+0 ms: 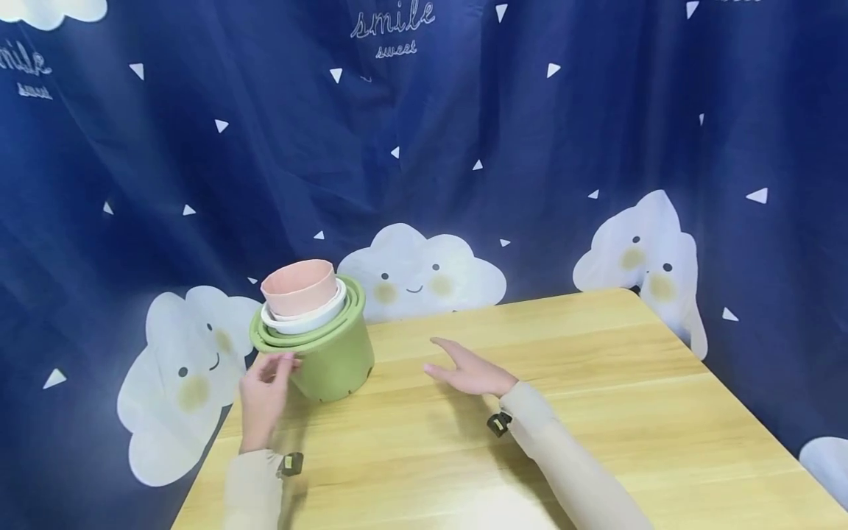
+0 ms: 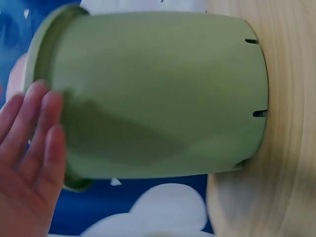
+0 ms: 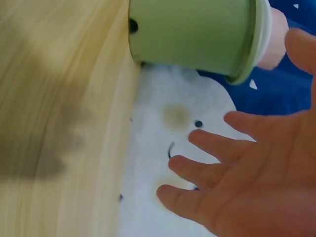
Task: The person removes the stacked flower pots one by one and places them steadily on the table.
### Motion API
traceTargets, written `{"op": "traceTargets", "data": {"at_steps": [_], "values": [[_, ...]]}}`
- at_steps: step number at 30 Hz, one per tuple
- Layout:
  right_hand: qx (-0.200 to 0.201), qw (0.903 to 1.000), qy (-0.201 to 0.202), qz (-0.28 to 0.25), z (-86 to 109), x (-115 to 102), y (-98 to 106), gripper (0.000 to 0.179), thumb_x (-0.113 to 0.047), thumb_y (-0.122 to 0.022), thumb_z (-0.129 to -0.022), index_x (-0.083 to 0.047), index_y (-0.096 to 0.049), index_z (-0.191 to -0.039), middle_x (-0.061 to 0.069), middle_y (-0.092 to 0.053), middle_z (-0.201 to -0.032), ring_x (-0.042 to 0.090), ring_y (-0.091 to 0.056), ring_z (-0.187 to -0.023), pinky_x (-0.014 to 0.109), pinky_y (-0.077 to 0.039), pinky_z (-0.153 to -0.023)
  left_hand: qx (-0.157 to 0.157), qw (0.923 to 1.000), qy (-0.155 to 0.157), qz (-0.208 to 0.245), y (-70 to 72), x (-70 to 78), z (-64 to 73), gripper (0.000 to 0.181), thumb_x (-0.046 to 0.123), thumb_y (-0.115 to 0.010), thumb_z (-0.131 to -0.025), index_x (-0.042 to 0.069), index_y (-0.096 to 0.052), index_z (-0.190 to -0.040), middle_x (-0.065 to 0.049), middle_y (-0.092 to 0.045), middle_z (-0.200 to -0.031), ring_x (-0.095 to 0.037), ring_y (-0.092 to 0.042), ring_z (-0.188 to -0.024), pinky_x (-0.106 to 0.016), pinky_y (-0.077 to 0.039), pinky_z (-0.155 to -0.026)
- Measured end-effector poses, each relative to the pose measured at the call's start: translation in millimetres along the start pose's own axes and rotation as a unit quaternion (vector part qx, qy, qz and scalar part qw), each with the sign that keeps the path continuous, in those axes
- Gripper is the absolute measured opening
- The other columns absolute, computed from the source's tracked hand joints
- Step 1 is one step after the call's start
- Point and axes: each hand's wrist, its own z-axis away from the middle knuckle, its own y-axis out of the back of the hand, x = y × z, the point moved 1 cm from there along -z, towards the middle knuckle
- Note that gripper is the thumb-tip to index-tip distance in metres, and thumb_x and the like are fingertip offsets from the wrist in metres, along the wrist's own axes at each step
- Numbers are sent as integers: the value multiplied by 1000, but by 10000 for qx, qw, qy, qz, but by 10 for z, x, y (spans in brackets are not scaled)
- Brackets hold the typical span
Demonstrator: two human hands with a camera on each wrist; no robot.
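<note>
A large green flowerpot stands upright at the table's far left, with smaller pots nested in its mouth. Among these are another green pot, a white pot and, topmost, a pink pot. My left hand is at the near side of the green pot, fingertips right at its rim. In the left wrist view its fingers look nearly straight beside the rim. Well to the right of the stack, my right hand hovers over the table, fingers spread and holding nothing.
The stack is on a light wooden table, close to its left and back edges. Behind hangs a dark blue curtain printed with white smiling clouds and small triangles. Each wrist bears a small black camera.
</note>
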Motion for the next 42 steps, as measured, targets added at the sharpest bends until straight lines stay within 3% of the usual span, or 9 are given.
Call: {"op": "traceTargets", "data": {"at_steps": [5,10,15,18,22,25,29,34,42], "values": [[129,9969,-114,-762,-255,-24,-62,79,-59,-50,-102,-12,-28,-163,13,-33,-168,39,-36,-154,57,-32,-123,1039,9841,356,1395,159,-116,-204,26,14,-62,-102,-11,-65,-109,13,-72,-78,-2,-67,-69,-13,-53,-62],[378,9879,-210,-1488,-548,-105,-108,74,-54,-52,-103,-9,-34,-160,17,-41,-163,40,-43,-149,56,-38,-120,1329,9683,1165,1767,203,-208,-396,31,20,-58,-104,3,-62,-130,13,-68,-97,0,-65,-88,-10,-52,-71],[514,9850,-315,-1619,-799,-202,-150,72,-52,-55,-103,-9,-38,-158,16,-45,-160,37,-47,-147,52,-41,-118,951,9630,1903,1653,189,-302,-598,52,32,-48,-108,9,-44,-155,-2,-63,-137,-4,-60,-117,-15,-45,-96],[466,9870,-305,-1509,-910,-295,-196,73,-52,-54,-103,-7,-38,-157,16,-44,-161,38,-49,-145,52,-43,-116,623,9620,2149,1564,172,-336,-677,59,39,-40,-109,13,-33,-162,-10,-45,-162,-14,-50,-142,-25,-36,-115],[444,9862,-361,-1552,-1050,-441,-285,80,-57,-53,-101,-7,-33,-160,15,-38,-165,39,-48,-145,54,-43,-116,158,9521,2297,2012,146,-373,-740,64,43,-34,-110,14,-20,-165,-10,-22,-173,-21,-24,-161,-38,-14,-131],[536,9785,-550,-1916,-1147,-528,-368,88,-61,-55,-99,-8,-26,-162,15,-32,-168,39,-46,-147,55,-41,-117,-442,9406,2415,2344,122,-420,-754,67,52,-32,-109,20,-18,-166,1,-17,-175,-18,-11,-163,-39,-1,-132],[651,9616,-805,-2540,-1241,-641,-477,95,-60,-60,-97,-9,-17,-165,18,-25,-170,41,-45,-147,57,-46,-112,-958,9210,2617,2723,80,-484,-711,53,62,-32,-105,39,-38,-152,9,-39,-159,-12,-11,-161,-40,2,-132],[563,9495,-872,-2960,-1309,-749,-577,94,-56,-62,-97,-9,-17,-165,22,-23,-170,45,-46,-145,58,-48,-109,-1003,8920,3102,3132,69,-465,-722,36,62,-29,-105,41,-43,-131,19,-42,-130,-13,-13,-160,-36,-6,-131],[756,9490,-761,-2964,-1431,-856,-640,87,-54,-62,-98,-13,-23,-165,18,-24,-171,44,-35,-153,62,-36,-119,-1067,9007,3017,2937,76,-454,-764,46,62,-28,-105,39,-40,-143,17,-41,-132,-16,-5,-162,-45,0,-131]]}}
